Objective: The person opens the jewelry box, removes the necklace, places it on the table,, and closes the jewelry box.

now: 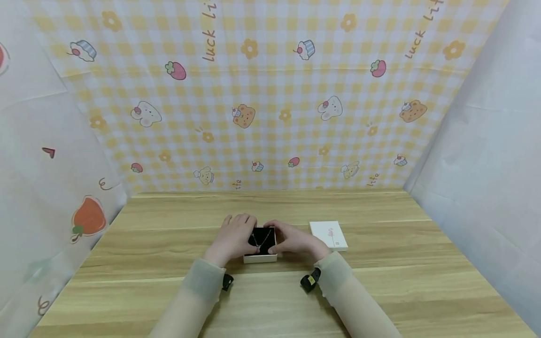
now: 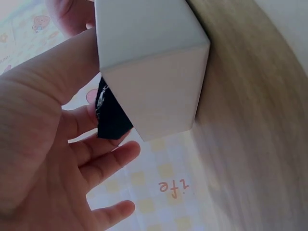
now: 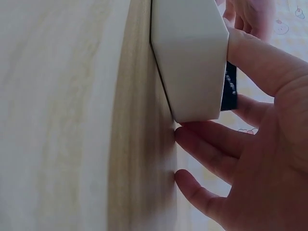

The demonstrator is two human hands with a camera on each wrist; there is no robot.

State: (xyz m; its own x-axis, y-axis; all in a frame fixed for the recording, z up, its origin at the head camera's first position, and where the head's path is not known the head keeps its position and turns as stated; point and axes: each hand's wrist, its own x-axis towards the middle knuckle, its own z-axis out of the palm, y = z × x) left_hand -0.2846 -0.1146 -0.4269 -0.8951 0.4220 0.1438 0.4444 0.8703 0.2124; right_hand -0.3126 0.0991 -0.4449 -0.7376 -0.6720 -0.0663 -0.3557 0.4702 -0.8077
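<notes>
A small white box (image 1: 259,259) stands between the hands in the head view, with a black insert (image 1: 266,234) carrying a fine chain necklace (image 1: 259,246). My left hand (image 1: 234,236) pinches the insert from the left, thumb at the front and fingers towards the back. From the right, my right hand (image 1: 296,238) holds it likewise, thumb near the front edge. Both wrist views show the insert (image 2: 113,115) (image 3: 231,89) jutting above the rim of the box (image 2: 154,86) (image 3: 192,62) on its far side. Some lower right fingers lie beside the box wall.
To the right of the box, beyond my right wrist, a white square lid (image 1: 327,234) with small pink writing lies on the wooden table (image 1: 270,300). A yellow checked cloth (image 1: 270,94) hangs behind the table, with pale cloths at both sides.
</notes>
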